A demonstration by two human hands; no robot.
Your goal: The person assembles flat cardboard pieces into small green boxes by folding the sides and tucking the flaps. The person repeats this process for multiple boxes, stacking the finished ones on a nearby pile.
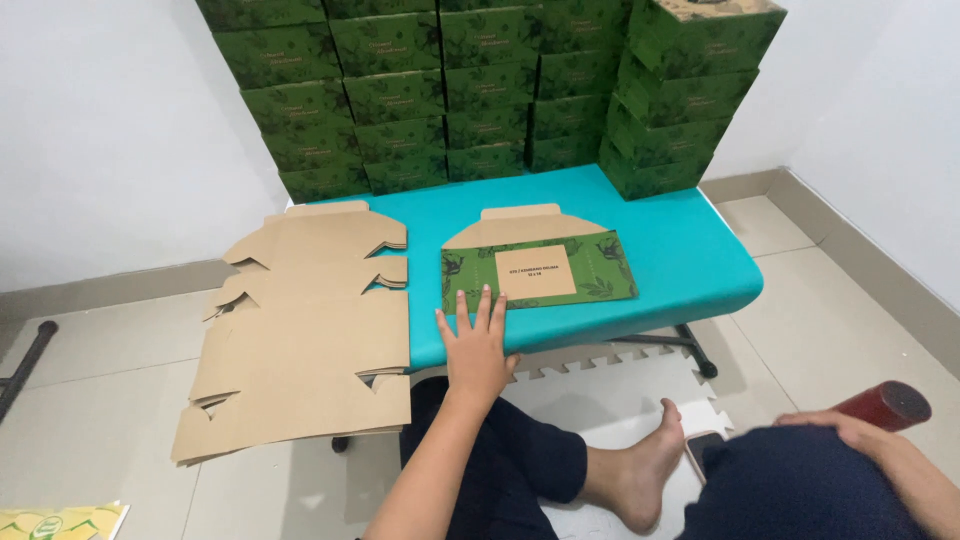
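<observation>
My left hand [476,345] lies flat with fingers spread on the front edge of the teal table [680,250], fingertips touching the near edge of a partly folded green box [540,265] with a tan flap and a tan panel on top. My right hand [845,428] rests on my knee at the lower right, beside a dark red cylinder [888,405]; whether it grips the cylinder is unclear.
A stack of flat brown cardboard blanks [305,330] overhangs the table's left side. Several assembled green boxes [480,90] are stacked along the wall behind. My bare foot [645,475] rests on a white foam mat [610,400], with a phone [700,450] next to it.
</observation>
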